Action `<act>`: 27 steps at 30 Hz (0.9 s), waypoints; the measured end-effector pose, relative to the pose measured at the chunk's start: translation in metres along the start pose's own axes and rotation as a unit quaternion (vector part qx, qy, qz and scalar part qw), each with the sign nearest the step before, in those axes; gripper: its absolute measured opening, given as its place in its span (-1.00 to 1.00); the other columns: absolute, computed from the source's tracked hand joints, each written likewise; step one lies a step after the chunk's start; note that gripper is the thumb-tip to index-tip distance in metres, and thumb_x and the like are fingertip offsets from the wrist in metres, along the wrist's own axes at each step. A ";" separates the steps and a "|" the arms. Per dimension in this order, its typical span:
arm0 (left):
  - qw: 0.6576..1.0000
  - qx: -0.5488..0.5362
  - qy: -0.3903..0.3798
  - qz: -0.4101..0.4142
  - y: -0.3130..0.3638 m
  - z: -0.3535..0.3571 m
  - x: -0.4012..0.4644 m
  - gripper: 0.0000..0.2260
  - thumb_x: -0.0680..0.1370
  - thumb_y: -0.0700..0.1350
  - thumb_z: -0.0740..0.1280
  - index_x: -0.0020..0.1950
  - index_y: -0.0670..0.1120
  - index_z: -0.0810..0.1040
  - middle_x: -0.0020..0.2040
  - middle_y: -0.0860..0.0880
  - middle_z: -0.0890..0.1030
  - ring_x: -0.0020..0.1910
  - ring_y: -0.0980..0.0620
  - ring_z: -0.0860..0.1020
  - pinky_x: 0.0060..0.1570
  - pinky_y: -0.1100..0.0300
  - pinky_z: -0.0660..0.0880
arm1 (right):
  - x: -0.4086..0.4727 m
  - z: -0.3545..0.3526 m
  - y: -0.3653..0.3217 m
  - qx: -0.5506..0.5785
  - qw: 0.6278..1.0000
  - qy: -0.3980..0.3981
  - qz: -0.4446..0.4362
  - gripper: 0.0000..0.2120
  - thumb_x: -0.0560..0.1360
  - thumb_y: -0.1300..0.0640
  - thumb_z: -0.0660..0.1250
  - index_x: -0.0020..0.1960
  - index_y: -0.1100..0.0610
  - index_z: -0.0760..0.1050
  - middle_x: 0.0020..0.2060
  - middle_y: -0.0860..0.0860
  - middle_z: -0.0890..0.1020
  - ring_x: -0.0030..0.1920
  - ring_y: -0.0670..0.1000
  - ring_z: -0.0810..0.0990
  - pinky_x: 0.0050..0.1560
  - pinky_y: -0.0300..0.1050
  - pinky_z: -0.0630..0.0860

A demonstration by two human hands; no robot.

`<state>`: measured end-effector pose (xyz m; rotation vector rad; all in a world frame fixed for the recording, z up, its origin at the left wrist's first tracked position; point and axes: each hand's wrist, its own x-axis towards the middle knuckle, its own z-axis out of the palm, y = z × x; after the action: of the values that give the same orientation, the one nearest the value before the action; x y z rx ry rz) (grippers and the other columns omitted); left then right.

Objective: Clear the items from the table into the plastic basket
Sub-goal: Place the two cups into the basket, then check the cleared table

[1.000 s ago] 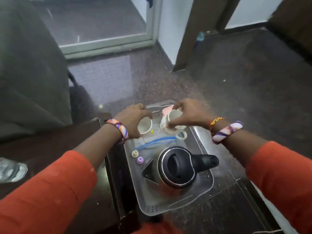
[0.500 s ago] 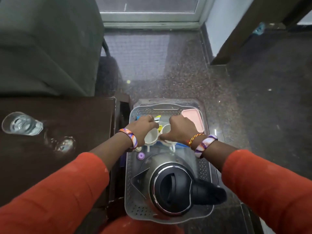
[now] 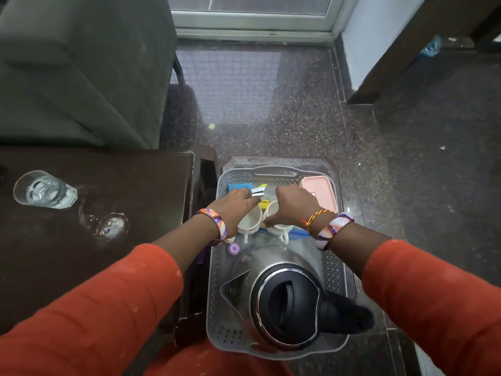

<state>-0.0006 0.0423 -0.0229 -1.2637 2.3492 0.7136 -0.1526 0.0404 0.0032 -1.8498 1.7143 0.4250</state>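
A clear plastic basket (image 3: pixel 217 294) stands on the floor against the right side of the dark table (image 3: pixel 95 267). Inside it, a steel kettle with a black lid (image 3: pixel 284 302) fills the near half. Behind the kettle two white cups sit side by side. My left hand (image 3: pixel 234 204) grips the left cup (image 3: pixel 250 223) from above, and my right hand (image 3: pixel 295 203) holds the right cup (image 3: pixel 272 214) by its rim. On the table a clear drinking glass (image 3: pixel 44 189) lies at the left, with a second glassy object (image 3: pixel 112 226) nearer me.
The basket's far end holds a pink box (image 3: pixel 321 188), a blue item (image 3: pixel 238 187), a small stapler (image 3: pixel 259 191) and a purple ring (image 3: pixel 233 248). A grey-green armchair (image 3: pixel 81 71) stands behind the table. Speckled floor extends to a glass door frame (image 3: pixel 254 28).
Both hands have lowered the two cups deeper into the basket behind the kettle. My head has tipped down and left, bringing the table and glass into view.
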 end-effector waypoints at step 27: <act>0.966 -0.138 0.190 -0.108 -0.180 -0.016 -0.231 -0.61 0.47 -0.13 0.30 0.31 -0.05 0.44 0.23 -0.08 0.54 0.22 -0.08 0.51 0.20 0.10 0.46 | -0.052 -0.043 -0.279 -0.078 0.979 0.109 -0.155 -0.63 0.37 0.14 0.41 0.15 0.22 0.51 0.08 0.19 0.60 0.09 0.20 0.57 0.02 -0.06 0.53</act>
<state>0.2720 0.1003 0.0695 -1.8945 2.4011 0.8060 0.1077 0.0585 0.1215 -2.3064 1.5235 0.2434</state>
